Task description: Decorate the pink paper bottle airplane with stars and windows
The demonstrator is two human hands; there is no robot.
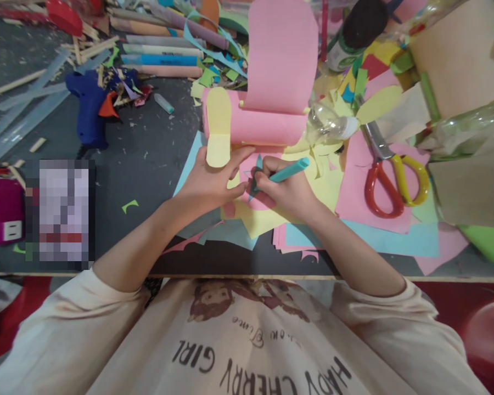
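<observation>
Okay, right hand (286,184) closed round a teal marker (291,169); left hand (209,184) half-spread, fingertips at pink paper (262,203).

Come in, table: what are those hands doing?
Right hand: gripping slim teal marker over pink paper with teal star drawing. Left hand: open at the paper's edge. Yellow round-ended paper strip partly hiding left hand.

- Teal marker (290,170): smooth plastic
- Pink cutout (263,203): matt paper
- Scissors (381,147): shiny metal blades, glossy plastic handles
- Glue gun (89,112): matt plastic
- Tabletop (119,164): matt, flecked
</observation>
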